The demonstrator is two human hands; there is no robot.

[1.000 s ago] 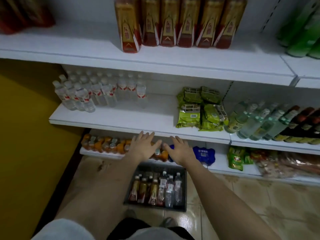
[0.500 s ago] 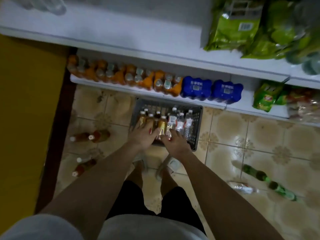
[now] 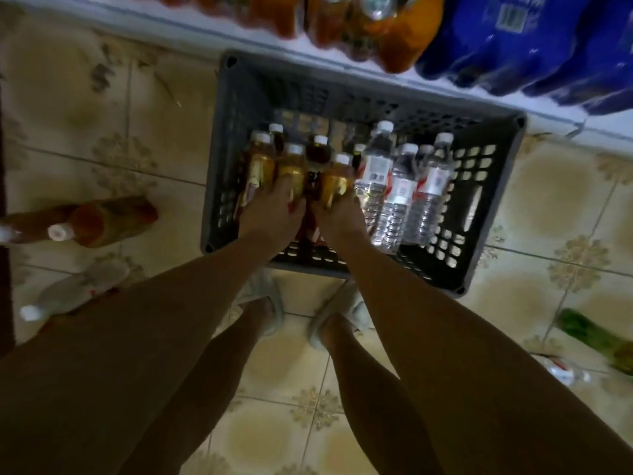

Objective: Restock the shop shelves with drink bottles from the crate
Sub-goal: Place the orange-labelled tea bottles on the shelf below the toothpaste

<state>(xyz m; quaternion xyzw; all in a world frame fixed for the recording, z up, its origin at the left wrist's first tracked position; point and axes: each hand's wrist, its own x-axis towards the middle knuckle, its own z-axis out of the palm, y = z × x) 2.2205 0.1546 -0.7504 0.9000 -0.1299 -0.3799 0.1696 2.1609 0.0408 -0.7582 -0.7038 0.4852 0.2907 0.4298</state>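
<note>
A grey slatted crate (image 3: 479,207) stands on the tiled floor against the bottom shelf (image 3: 212,34). Its left half holds several amber tea bottles with white caps, its right half several clear water bottles (image 3: 397,186). Both my hands are down inside the crate. My left hand (image 3: 270,214) is wrapped around one amber tea bottle (image 3: 291,169). Right beside it, my right hand (image 3: 337,217) grips another amber tea bottle (image 3: 339,180). The lower parts of both held bottles are hidden by my fingers.
Orange drink packs (image 3: 376,29) and blue packs (image 3: 513,39) fill the bottom shelf. Loose bottles lie on the floor: a reddish one (image 3: 99,221) and a clear one (image 3: 75,293) at left, a green one (image 3: 596,334) at right. My feet (image 3: 263,303) stand just before the crate.
My view dropped from the shelves to the crate. Both hands went from the shelf edge down into the crate and closed on two tea bottles.
</note>
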